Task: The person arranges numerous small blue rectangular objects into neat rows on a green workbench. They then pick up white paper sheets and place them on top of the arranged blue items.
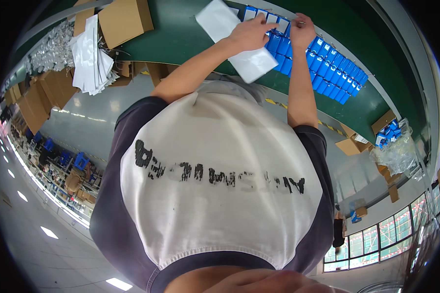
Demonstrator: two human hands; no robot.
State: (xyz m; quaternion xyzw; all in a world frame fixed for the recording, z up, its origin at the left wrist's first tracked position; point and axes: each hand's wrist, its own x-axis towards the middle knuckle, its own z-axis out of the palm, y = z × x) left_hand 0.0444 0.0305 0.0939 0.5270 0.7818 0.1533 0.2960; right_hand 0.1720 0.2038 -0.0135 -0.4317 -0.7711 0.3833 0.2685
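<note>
Rows of small blue boxes stand packed together on the green workbench. Several at the far left end carry white patches on top. A white sheet lies slantwise beside them, partly under my left hand. That hand is open, its fingers stretched over the left end of the rows, near the white-patched boxes. Just right of it, my right hand is closed over the far edge of the boxes, fingers curled together. Whatever its fingertips pinch, if anything, is too small to make out.
Left on the bench are an open cardboard box, a stack of white sheets and a heap of clear plastic pieces. At the right end, more blue packs sit in a carton beside a clear plastic bag.
</note>
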